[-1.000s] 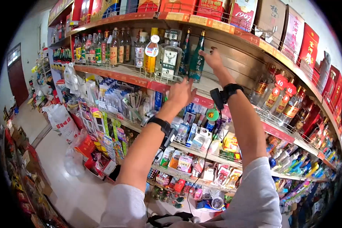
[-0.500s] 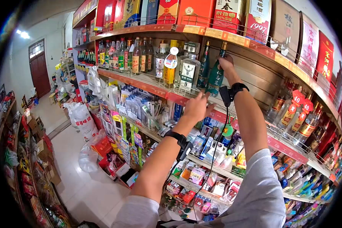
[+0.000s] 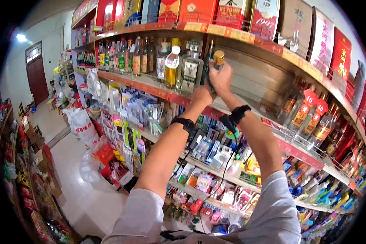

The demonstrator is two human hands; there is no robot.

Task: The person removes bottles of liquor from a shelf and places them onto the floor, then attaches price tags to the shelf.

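Note:
A green liquor bottle with a gold cap (image 3: 219, 55) is tilted toward me at the edge of the upper shelf. My right hand (image 3: 221, 77) is closed around its neck. Lower down, my left hand (image 3: 203, 96) is closed at the bottle's body, its fingers partly hidden behind it. Much of the bottle's body is covered by the two hands. Just behind and to the left stands another slim green bottle (image 3: 208, 61). A clear square bottle with a dark label (image 3: 190, 73) stands left of the hands.
More bottles (image 3: 144, 57) line the shelf at left, and bottles with red "40" tags (image 3: 309, 110) stand at right. A low wire rail (image 3: 175, 87) runs along the shelf front. Boxed liquor (image 3: 266, 18) fills the shelf above. A cable hangs from my right wrist.
The bottle has come forward from its spot, its cap tipping toward me. My right hand moved left and my left hand rose to its body. The view shifted slightly.

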